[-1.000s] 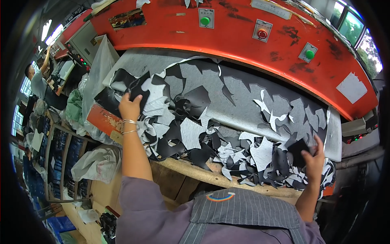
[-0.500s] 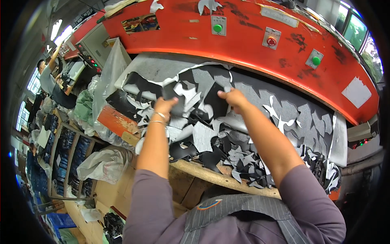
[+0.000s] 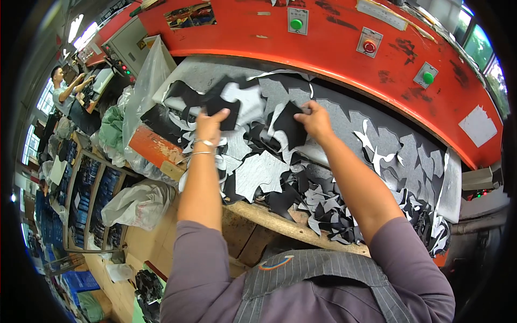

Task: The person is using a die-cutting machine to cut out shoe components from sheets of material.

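Observation:
Near the left end of the work surface, my left hand (image 3: 209, 127) is closed on a black scrap of sheet material (image 3: 222, 102), blurred by motion, with a white side showing next to it. My right hand (image 3: 315, 119) pinches another black scrap (image 3: 290, 125) with pale edges. Between and below my hands lies a heap of cut offcuts, black on one face and whitish grey on the other, among them a large white piece (image 3: 261, 172). To the right, a dark grey sheet (image 3: 336, 118) with jagged cut edges stretches along the surface.
A red machine beam (image 3: 323, 48) spans the far side, carrying green buttons (image 3: 297, 24) and a red button (image 3: 369, 47). A wooden edge (image 3: 291, 229) borders the surface nearest me. At left are plastic bags (image 3: 142, 207), a shelf rack (image 3: 89, 199) and another person (image 3: 67, 94).
Both scraps have lifted and shifted with my hands, the left one farther up and blurred. The large white piece below shows more fully. The view has tilted slightly downward.

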Tool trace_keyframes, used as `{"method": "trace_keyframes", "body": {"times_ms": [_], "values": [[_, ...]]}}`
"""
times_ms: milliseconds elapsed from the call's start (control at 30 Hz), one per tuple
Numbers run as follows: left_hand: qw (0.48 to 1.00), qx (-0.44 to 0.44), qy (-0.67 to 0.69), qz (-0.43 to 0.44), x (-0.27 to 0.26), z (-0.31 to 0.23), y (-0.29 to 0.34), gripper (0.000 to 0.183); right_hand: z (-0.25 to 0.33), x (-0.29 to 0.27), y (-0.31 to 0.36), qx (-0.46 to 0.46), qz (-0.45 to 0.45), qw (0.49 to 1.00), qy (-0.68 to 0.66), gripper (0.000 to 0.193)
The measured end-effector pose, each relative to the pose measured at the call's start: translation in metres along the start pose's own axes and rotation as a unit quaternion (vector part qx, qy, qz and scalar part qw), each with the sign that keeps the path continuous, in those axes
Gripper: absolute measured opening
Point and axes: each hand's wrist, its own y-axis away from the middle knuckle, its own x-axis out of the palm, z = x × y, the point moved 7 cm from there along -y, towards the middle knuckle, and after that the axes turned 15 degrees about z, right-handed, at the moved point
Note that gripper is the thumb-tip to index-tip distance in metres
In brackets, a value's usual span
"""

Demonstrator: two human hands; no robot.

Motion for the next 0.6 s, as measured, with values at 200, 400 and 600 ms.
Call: {"method": "trace_keyframes", "body": {"times_ms": [200, 400, 600], "values": [[0.978, -0.137, 0.134, 0.078, -0.041, 0.020, 0.024, 0.033, -0.016, -0.130, 0.036, -0.062, -0.198, 0.952, -0.226, 0.038], [0.960, -0.227, -0.139, 0.086, -0.058, 0.057, 0.012, 0.040, -0.040, -0.207, 0.092, -0.136, 0.004, 0.891, -0.433, 0.025], [0.960, -0.125, -0.244, 0.060, -0.055, 0.065, 0.003, 0.049, -0.095, -0.149, 0.214, 0.121, 0.047, 0.942, -0.310, 0.035]]}}
